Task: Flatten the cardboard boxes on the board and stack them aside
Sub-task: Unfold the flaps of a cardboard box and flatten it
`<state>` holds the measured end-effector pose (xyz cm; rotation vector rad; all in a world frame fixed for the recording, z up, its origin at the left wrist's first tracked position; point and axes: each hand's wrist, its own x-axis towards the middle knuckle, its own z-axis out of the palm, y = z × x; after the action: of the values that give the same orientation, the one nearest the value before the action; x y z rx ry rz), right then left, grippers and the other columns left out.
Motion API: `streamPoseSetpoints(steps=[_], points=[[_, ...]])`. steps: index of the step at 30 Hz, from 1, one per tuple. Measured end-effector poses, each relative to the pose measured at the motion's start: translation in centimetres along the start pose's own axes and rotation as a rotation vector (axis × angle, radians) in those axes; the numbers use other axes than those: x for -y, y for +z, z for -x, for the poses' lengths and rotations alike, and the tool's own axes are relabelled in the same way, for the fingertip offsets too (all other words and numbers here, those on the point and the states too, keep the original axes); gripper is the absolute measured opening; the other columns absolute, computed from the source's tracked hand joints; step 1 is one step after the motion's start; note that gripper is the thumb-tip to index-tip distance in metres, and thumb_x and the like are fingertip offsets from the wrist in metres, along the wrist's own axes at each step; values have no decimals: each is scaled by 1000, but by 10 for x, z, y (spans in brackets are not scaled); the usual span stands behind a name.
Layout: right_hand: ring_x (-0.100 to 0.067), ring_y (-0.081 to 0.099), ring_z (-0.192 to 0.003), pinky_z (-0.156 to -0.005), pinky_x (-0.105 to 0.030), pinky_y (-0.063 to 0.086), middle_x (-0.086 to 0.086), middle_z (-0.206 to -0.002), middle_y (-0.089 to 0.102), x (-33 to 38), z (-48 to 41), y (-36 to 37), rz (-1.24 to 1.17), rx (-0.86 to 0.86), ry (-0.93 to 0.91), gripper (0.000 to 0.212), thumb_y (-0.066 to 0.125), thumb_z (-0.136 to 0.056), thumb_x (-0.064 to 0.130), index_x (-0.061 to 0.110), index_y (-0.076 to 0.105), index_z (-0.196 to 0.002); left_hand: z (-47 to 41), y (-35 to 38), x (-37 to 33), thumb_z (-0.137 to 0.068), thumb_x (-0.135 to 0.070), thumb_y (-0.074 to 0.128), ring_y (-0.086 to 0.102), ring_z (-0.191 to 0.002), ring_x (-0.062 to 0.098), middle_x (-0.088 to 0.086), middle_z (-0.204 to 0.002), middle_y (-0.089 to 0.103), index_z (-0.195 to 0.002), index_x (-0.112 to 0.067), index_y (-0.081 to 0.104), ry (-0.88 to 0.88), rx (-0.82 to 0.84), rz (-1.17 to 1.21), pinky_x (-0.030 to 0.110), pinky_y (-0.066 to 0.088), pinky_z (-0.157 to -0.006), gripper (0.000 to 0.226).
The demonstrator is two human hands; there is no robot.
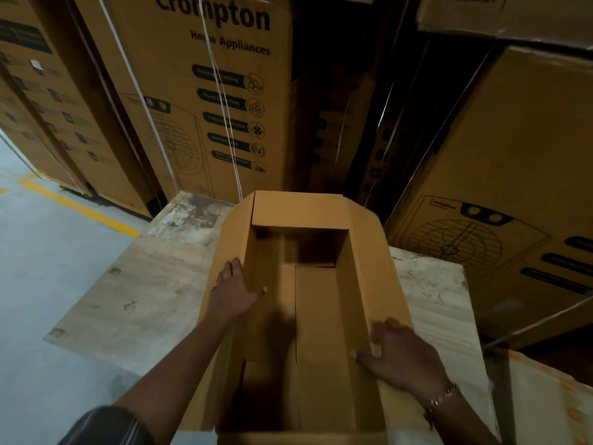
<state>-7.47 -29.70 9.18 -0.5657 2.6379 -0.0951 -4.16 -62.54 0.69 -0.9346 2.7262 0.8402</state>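
An open brown cardboard box (308, 213) stands upright on the pale wooden board (138, 284), its top flaps spread outward and its bottom flaps closed. My left hand (232, 292) rests on the box's left flap, fingers straight, thumb over the inner edge. My right hand (401, 354) grips the right flap near me, thumb inside the box and fingers curled over the flap's edge. A bracelet sits on my right wrist.
Tall strapped appliance cartons (205, 97) stand right behind the board, with more (513, 187) at the right. Grey concrete floor with a yellow line (80, 207) lies to the left. Another pale board or carton (552, 396) sits at the lower right.
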Motion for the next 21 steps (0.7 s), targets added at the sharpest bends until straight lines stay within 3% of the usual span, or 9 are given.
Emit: streamPoseSetpoints(steps=[2, 5, 7, 10, 12, 15, 17, 19, 21], points=[[-10, 50, -114, -86, -32, 48, 13, -125, 47, 17, -48, -11, -176, -67, -53, 60, 54, -84, 69, 35, 45, -133, -17, -1, -3, -90, -44, 64, 41, -137, 37, 14, -160, 25, -158, -15, 3, 3, -33, 58, 49, 43, -103, 96], [-15, 49, -126, -101, -37, 45, 10, -142, 47, 50, -123, -12, -812, 169, -53, 62, 61, -90, 54, 33, 40, -144, -24, 7, 1, -88, -29, 63, 64, -104, 33, 12, -130, 59, -155, -21, 13, -3, -87, 112, 42, 52, -82, 84], [-21, 45, -132, -103, -38, 42, 3, -150, 43, 68, -169, 2, -963, 259, 19, 64, 62, -93, 44, 30, 34, -149, -26, 11, 5, -88, -30, 59, 66, -85, 29, 8, -108, 66, -152, -24, 17, -2, -119, 95, 40, 55, -73, 76], [-27, 24, -148, -114, -40, 29, -2, -165, 16, 81, -222, 24, -621, 187, 35, 84, 64, -90, 46, 29, 15, -157, -27, 12, 6, -86, -21, 59, 61, -67, 21, 3, -90, 65, -150, -23, 20, -2, -121, 103, 34, 51, -59, 75], [-34, 15, -149, -117, -47, 26, -4, -166, -2, 86, -244, 25, -342, 48, -7, 95, 62, -88, 53, 27, 3, -158, -24, 11, 6, -85, -16, 59, 59, -65, 17, 0, -89, 65, -152, -23, 20, 1, -115, 124, 30, 46, -58, 78], [-36, 16, -147, -114, -52, 31, -10, -164, 4, 89, -266, -8, -115, -349, -73, 89, 55, -89, 56, 21, 8, -156, -24, 11, 7, -85, -16, 61, 60, -69, 15, -1, -95, 66, -155, -24, 18, 10, -108, 149, 31, 49, -62, 82], [-33, 10, -151, -115, -50, 26, -8, -165, 1, 86, -285, -37, -46, -526, -92, 91, 54, -89, 56, 25, 3, -157, -26, 12, 8, -85, -16, 62, 62, -70, 14, -3, -95, 64, -155, -25, 15, 7, -93, 174, 35, 55, -65, 85], [-31, 7, -151, -116, -53, 22, -3, -166, -1, 77, -311, -63, 13, -538, -95, 91, 54, -89, 56, 30, 0, -157, -27, 14, 9, -86, -17, 61, 63, -72, 14, -5, -95, 63, -155, -27, 12, 3, -83, 195, 38, 57, -68, 86], [-32, 8, -151, -118, -58, 19, 2, -166, 2, 66, -337, -80, 76, -439, -75, 87, 54, -90, 55, 32, 5, -157, -28, 17, 10, -87, -16, 60, 64, -74, 15, -2, -99, 65, -156, -27, 11, 9, -91, 206, 41, 58, -70, 85]])
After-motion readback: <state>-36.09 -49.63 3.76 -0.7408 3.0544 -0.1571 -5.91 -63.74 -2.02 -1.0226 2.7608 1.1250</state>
